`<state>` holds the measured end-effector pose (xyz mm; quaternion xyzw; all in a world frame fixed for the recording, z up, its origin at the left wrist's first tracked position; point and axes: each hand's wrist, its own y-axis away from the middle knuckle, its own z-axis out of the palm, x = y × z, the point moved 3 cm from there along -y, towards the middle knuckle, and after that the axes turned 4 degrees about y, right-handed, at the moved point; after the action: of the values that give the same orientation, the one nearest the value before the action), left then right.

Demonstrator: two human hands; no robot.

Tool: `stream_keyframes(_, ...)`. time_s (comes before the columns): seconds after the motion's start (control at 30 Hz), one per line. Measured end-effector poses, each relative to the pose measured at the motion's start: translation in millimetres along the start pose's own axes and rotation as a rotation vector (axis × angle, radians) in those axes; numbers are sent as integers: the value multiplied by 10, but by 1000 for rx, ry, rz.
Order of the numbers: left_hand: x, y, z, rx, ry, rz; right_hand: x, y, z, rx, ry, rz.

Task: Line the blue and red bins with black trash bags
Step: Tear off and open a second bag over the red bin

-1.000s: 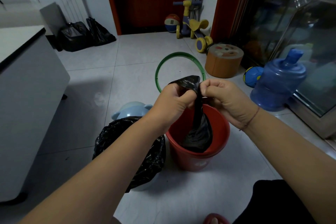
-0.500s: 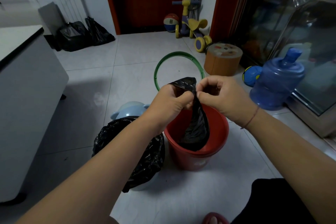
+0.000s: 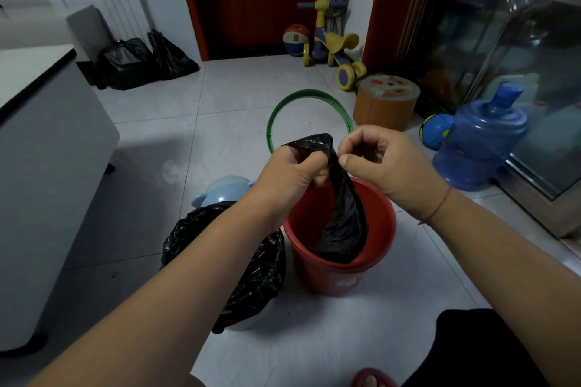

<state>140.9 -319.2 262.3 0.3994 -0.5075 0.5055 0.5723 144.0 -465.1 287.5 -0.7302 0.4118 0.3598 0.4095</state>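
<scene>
A red bin stands on the tiled floor in front of me. A black trash bag hangs down into it, still bunched and narrow. My left hand grips the bag's top edge above the bin. My right hand pinches the same edge from the right, thumb and fingers close together on the plastic. Left of the red bin stands the blue bin, mostly hidden by my left forearm, with a black bag folded over its rim.
A pale blue lid lies behind the blue bin. A green ring lies on the floor beyond. A blue water jug, a round orange stool, a ball and a toy scooter stand at the right. A white cabinet is left.
Both hands have shifted slightly apart at the bag's top edge, working the opening. The bag still hangs in the red bin.
</scene>
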Motion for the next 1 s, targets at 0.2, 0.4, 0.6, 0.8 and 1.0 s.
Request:
stream_keyframes(0.2, 19, 23, 10, 40, 69, -35, -24, 1, 20, 48, 67, -27)
stream_keyframes(0.4, 10, 62, 21, -51, 204, -69, -28, 2, -28, 90, 96, -12)
stream_keyframes(0.6, 42, 82, -28, -70, 136, -40, 7, -6, 5, -28, -109, 90)
stream_keyframes(0.8, 68, 110, -16, -46, 96, -116, 63, -4, 29, -146, -191, 152)
stream_keyframes(1.0, 105, 124, -11, -99, 115, -147, 83, 1, 42, -219, -340, 208)
